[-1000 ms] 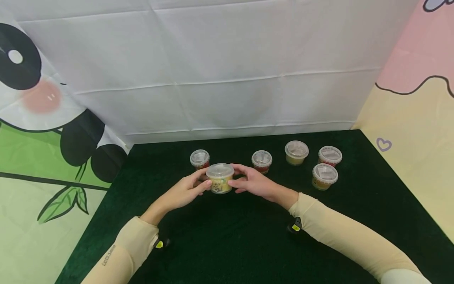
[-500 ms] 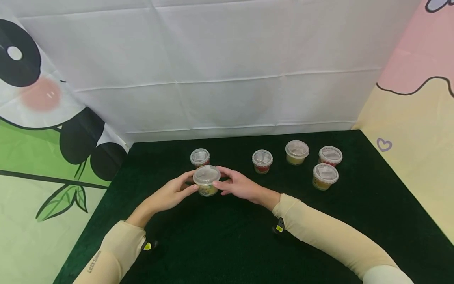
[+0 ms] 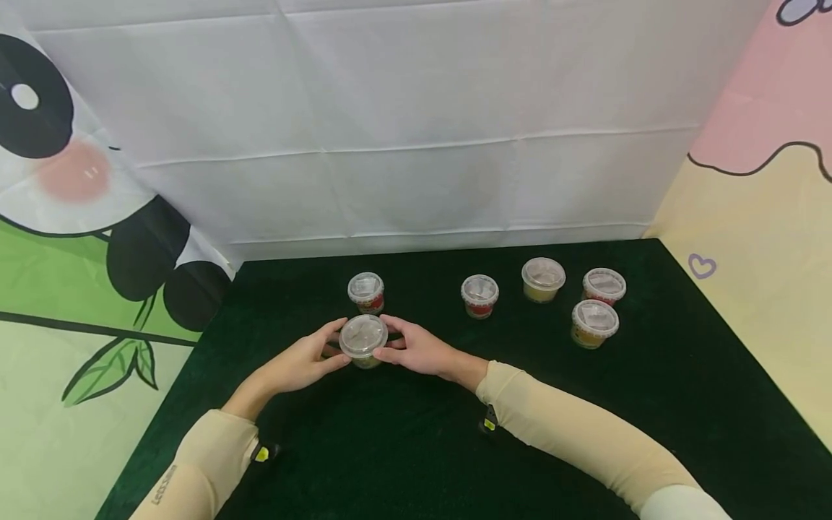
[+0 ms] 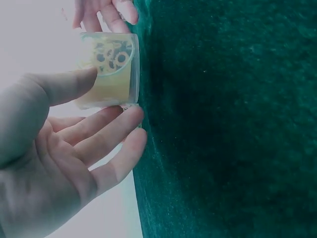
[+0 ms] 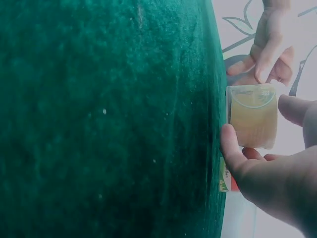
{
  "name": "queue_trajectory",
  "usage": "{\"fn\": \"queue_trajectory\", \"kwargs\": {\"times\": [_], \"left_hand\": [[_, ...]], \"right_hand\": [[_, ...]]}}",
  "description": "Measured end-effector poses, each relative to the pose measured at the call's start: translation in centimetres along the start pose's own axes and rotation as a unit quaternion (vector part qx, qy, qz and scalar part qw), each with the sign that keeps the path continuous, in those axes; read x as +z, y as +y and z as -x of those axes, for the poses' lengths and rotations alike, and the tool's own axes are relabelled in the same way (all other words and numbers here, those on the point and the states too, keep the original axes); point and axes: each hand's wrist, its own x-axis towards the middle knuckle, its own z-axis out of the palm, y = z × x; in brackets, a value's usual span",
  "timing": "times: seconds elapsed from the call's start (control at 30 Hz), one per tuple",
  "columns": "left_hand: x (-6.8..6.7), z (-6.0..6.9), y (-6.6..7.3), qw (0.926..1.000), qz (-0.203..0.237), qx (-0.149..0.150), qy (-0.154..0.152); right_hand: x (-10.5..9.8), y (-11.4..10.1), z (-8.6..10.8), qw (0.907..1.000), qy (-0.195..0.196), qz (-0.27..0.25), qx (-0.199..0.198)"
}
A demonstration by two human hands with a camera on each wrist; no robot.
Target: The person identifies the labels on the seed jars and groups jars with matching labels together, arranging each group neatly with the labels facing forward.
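Observation:
A small lidded plastic tub (image 3: 362,338) with a yellow body stands between both hands left of the table's middle. Its sunflower label (image 4: 114,57) shows in the left wrist view. With its thumb across the front, my left hand (image 3: 300,363) holds the tub's left side, its lower fingers spread loosely. My right hand (image 3: 422,350) grips the other side between thumb and fingers. The tub is upright at the tabletop; whether its base touches the cloth I cannot tell. Just behind it sits a smaller red tub (image 3: 366,292).
Further right on the dark green cloth (image 3: 390,448) stand another red tub (image 3: 479,296), a wider yellow tub (image 3: 543,280), a red tub (image 3: 604,285) at the back right and a small yellow one (image 3: 594,324) before it. A white sheet (image 3: 416,180) hangs behind.
Both hands have carried the yellow tub left and lower, toward the cloth in front of the left red tub. The other tubs have stayed in place.

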Motion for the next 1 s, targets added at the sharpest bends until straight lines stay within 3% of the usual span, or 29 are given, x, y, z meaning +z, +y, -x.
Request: {"fn": "queue_trajectory", "kwargs": {"times": [0.3, 0.63, 0.83, 1.0], "left_hand": [[-0.5, 0.1, -0.2, 0.9999, 0.005, 0.016, -0.001], [-0.1, 0.1, -0.6, 0.9994, 0.019, -0.002, -0.028], [0.2, 0.0, -1.1, 0.9990, 0.008, -0.030, -0.033], [0.3, 0.1, -1.0, 0.9989, 0.006, -0.033, -0.033]], "right_hand": [[0.8, 0.2, -0.7, 0.9997, 0.010, 0.021, -0.011], [1.1, 0.8, -0.9, 0.9988, 0.006, 0.045, -0.020], [1.3, 0.7, -0.7, 0.9984, 0.013, 0.054, -0.012], [1.4, 0.7, -0.8, 0.9985, 0.012, 0.053, -0.004]]}}
